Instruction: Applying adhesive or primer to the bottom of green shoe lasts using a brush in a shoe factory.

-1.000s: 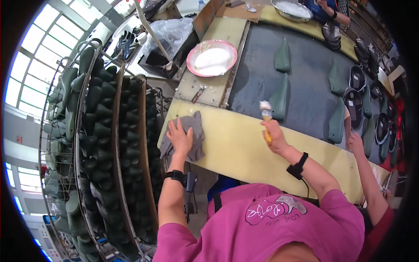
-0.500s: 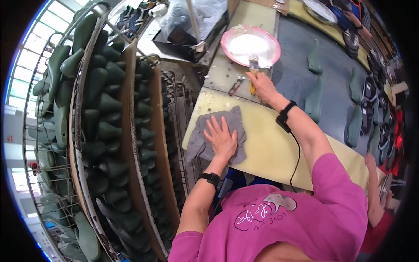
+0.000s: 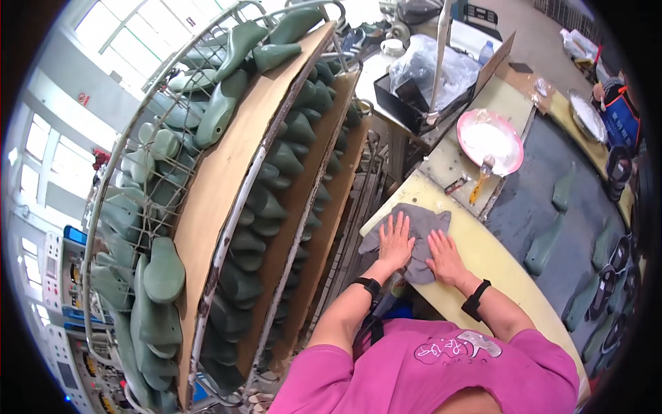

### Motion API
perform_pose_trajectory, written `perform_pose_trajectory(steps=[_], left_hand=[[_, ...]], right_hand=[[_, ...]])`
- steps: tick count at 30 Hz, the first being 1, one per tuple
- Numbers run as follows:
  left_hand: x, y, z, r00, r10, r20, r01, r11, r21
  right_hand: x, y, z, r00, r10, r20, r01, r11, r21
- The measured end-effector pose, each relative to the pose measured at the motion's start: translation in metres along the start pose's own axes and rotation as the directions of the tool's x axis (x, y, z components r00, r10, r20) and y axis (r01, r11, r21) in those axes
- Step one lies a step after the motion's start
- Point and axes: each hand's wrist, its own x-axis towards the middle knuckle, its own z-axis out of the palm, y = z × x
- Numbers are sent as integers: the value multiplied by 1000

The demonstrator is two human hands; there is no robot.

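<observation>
A crumpled grey cloth [image 3: 429,217] lies on the pale yellow tabletop near its left corner. My left hand [image 3: 396,243] rests flat on it, fingers spread. Beside it, my right hand [image 3: 448,259] is open and empty, its fingertips at the cloth's right edge. Beyond both hands a brush with a yellow handle [image 3: 476,188] leans on a pink-rimmed bowl [image 3: 463,127] of white paste, bristles toward the paste. A small red-and-dark tool [image 3: 456,185], perhaps a cutter, lies left of the brush.
On my left stands a metal rack [image 3: 243,207] with wooden shelves full of green shoe lasts. To the right runs a dark grey belt [image 3: 514,200] carrying green lasts [image 3: 546,246] and black sandals [image 3: 607,284]. A black box [image 3: 400,103] with clear plastic stands behind.
My right hand has let go of the brush and come back to the cloth. The brush stays at the bowl. My left hand remains on the cloth, and the view has swung left.
</observation>
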Motion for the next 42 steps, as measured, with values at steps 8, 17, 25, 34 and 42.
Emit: perform_pose_trajectory(steps=[8,17,25,34,42], left_hand=[[74,41,-140,958,285,-30,-287,956,-65],[110,46,-372,881,426,-205,-413,904,105],[112,-129,-472,974,57,-218,9,956,293],[149,-208,-450,918,-395,38,310,773,553],[161,-234,-435,867,-495,-61,456,737,499]], right_hand=[[-18,19,-55,900,-138,414,86,986,140],[59,-2,-152,976,-180,-119,214,871,441],[218,-74,-256,614,-584,-531,639,763,-100],[443,-164,-281,755,-656,-12,598,695,-400],[506,-180,-266,902,-416,119,393,673,-627]])
